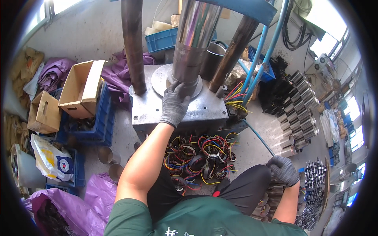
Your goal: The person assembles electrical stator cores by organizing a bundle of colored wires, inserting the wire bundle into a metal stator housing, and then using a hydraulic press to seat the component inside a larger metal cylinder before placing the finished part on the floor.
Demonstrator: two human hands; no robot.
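Head view shows the left hand [174,104], in a grey knit glove, laid on the round metal disc [163,80] at the foot of the polished steel cylinder [193,39], its grip spread and pressed against the cylinder's base rather than wrapped round it. That cylinder stands upright on the grey steel press plate [197,112], near the plate's far edge, hemmed between two rusty guide columns [134,43], one on each side. The right hand [282,170], also gloved, hangs low beside the person's right knee, its grip curled shut on something I cannot make out, among stacked metal motor housings [299,114]. Below the plate's near edge lies a heap of wound stators with coloured wires [201,157]. To the left sit open cardboard boxes [80,88] on blue crates [100,122], and purple sacks [71,200] on the floor.
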